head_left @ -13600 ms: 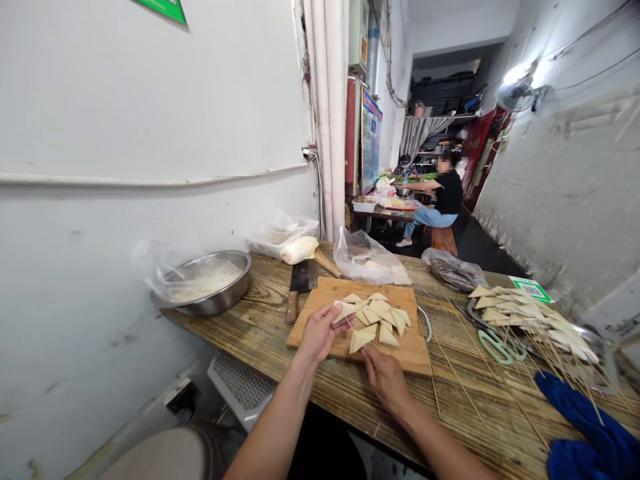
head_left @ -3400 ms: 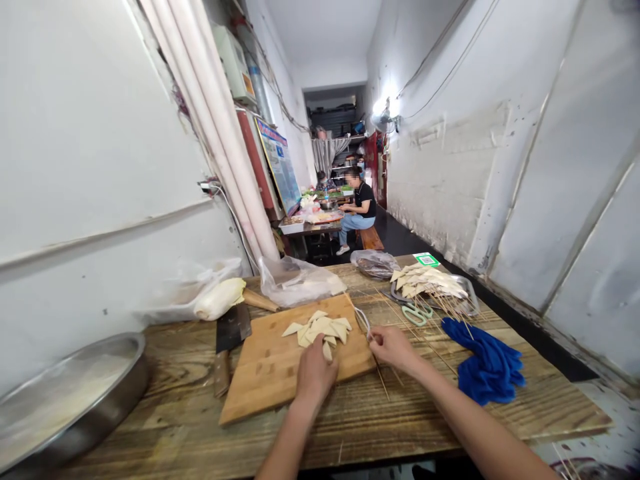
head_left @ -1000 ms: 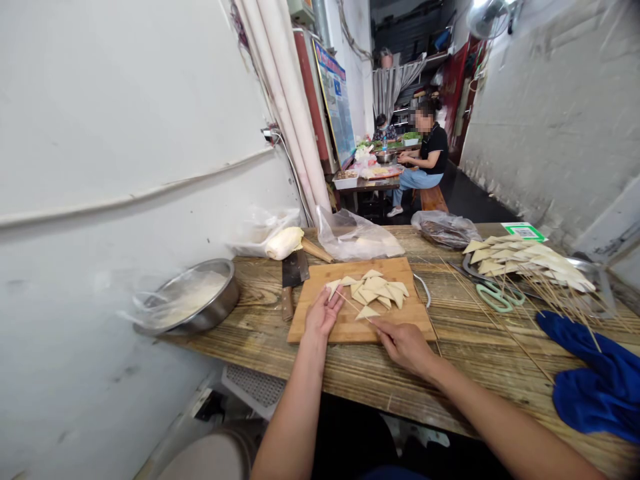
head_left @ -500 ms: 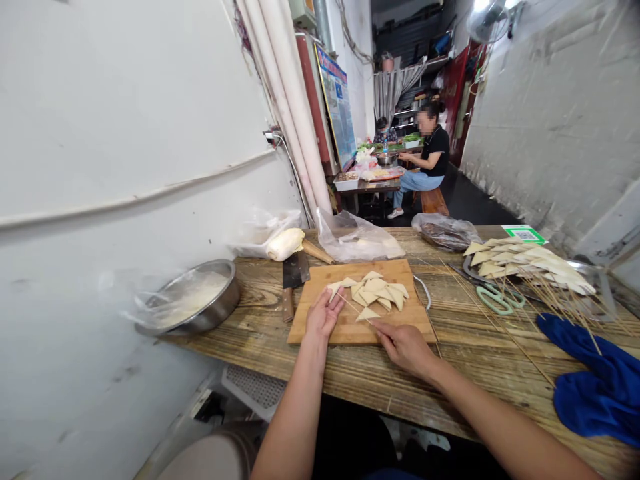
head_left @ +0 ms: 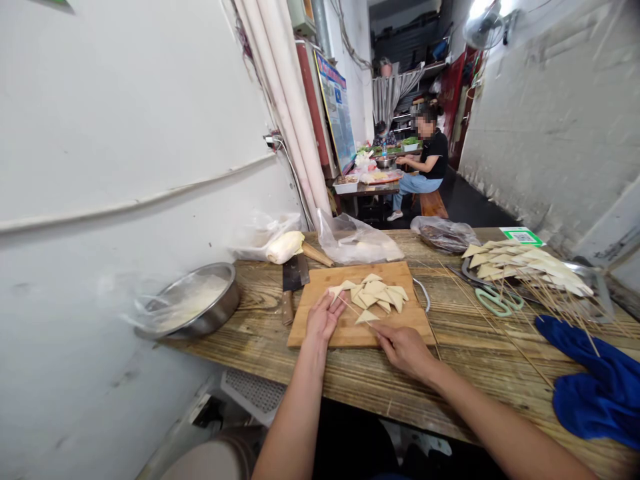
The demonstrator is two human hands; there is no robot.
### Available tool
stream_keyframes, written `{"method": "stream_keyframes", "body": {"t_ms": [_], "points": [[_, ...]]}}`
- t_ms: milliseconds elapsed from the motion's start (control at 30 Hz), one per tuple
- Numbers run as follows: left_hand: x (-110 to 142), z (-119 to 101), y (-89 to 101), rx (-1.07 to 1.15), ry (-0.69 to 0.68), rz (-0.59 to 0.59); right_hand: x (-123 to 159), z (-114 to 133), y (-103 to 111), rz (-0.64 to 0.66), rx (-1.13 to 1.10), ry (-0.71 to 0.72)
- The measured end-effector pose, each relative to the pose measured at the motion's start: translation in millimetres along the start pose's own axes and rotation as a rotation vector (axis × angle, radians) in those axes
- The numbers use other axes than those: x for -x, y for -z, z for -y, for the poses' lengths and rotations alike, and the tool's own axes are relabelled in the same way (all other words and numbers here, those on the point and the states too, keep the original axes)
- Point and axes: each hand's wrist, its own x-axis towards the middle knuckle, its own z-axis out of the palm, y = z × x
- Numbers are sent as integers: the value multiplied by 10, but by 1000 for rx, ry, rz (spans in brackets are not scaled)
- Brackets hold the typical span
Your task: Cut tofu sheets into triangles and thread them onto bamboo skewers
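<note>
My left hand (head_left: 324,317), palm turned up over the left part of a wooden cutting board (head_left: 310,333), pinches a pale triangular tofu slice (head_left: 341,287) at its fingertips. In my right hand (head_left: 404,347), near the board's front edge, is a thin wooden skewer (head_left: 351,305). It slants left and up toward the slice in my left hand; whether its tip has pierced the slice is too small to tell. A single tofu triangle (head_left: 367,317) lies just ahead of my right fingers. Behind it sits a loose pile of tofu triangles (head_left: 377,293).
A cleaver (head_left: 289,307) lies left of the board, beside a steel bowl (head_left: 227,300) with plastic over it. Rightward are loose skewers (head_left: 520,350), green-handled scissors (head_left: 500,303), a tray of skewered triangles (head_left: 530,263) and a blue cloth (head_left: 590,387). Two people sit farther back.
The camera view has shifted slightly. Both hands, the skewer and the tofu slices keep nearly the same places on the board.
</note>
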Motion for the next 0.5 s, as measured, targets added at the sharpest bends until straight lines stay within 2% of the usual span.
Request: {"method": "stream_keyframes", "body": {"t_ms": [500], "points": [[44,38,-25,-72,9,38,-4,18,-14,-18,39,-17]]}}
